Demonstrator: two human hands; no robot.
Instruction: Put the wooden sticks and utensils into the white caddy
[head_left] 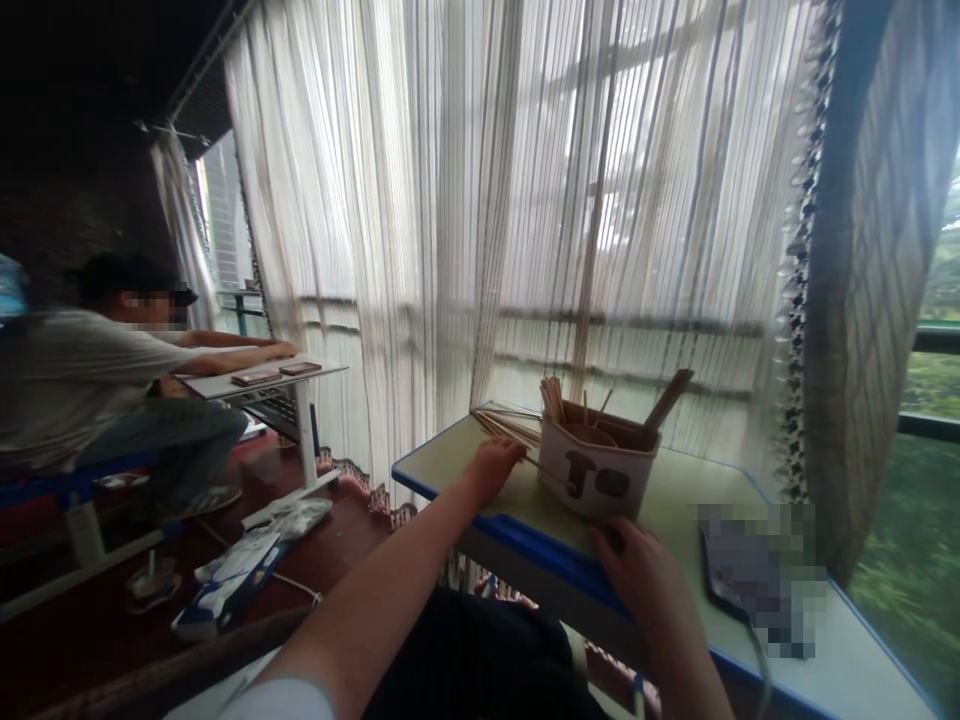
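Observation:
My left hand is closed on a thin wooden stick, its fingertips pinching one end. The stick points right, across the front of a pale box with dark brown shapes on its side. Several bundled sticks and a wide flat piece stand up out of the box. Behind my left hand, more thin sticks lie loose on the table. My right hand rests by the table's front edge, just below the box, its thumb and fingers apart with nothing seen in them.
The pale table has a blue rim. On its right lies a phone-like object, blurred out, with a cable. Sheer curtains hang behind. At left, a person leans over another table; bags and a box lie on the floor.

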